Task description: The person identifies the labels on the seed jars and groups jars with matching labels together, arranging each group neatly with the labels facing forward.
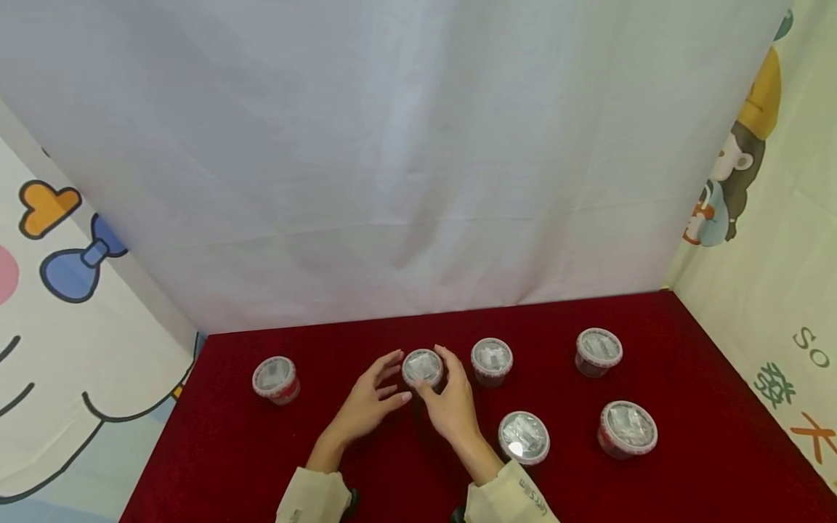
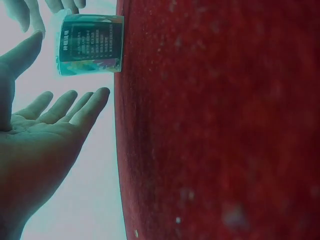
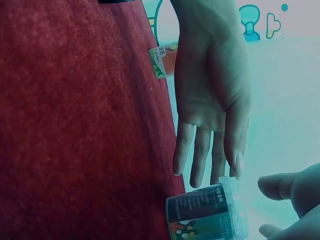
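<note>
The left hand point(image 1: 362, 408) spreads its fingers, holding nothing, just left of a lidded tub point(image 1: 423, 365) on the red table's point(image 1: 216, 436) far middle. The right hand point(image 1: 454, 412), loosely parted, frames its right side; contact is hard to judge. A second tub point(image 1: 492, 357) stands farther right.

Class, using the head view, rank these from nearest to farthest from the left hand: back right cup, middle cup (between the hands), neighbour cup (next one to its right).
1. Middle cup: just right of the left hand.
2. Neighbour cup: right of the right hand.
3. Back right cup: farther right, toward the back.
</note>
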`<state>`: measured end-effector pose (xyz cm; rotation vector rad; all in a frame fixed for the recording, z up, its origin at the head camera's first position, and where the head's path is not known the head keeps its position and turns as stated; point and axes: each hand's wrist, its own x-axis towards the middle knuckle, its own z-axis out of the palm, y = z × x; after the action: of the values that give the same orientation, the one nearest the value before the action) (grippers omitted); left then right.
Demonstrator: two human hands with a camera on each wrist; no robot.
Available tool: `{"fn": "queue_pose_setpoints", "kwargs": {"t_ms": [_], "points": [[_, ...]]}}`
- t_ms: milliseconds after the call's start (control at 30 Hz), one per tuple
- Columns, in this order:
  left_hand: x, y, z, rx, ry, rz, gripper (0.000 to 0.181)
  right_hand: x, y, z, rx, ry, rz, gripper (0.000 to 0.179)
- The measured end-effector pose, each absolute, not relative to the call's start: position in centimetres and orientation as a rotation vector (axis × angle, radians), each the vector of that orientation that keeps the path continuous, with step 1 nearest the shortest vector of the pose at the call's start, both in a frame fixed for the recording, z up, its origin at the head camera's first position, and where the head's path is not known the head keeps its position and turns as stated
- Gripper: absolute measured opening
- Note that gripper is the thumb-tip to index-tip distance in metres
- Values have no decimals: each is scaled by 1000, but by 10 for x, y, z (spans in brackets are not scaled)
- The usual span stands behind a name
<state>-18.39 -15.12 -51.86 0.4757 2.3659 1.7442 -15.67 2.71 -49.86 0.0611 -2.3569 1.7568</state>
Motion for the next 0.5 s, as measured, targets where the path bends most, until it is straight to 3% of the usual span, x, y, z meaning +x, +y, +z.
{"fn": "queue_pose_setpoints", "kwargs": {"t_ms": [500], "points": [[-186, -147, -517, 491, 2312, 1672, 69, -157, 29, -508, 32, -2394, 1855, 69]]}}
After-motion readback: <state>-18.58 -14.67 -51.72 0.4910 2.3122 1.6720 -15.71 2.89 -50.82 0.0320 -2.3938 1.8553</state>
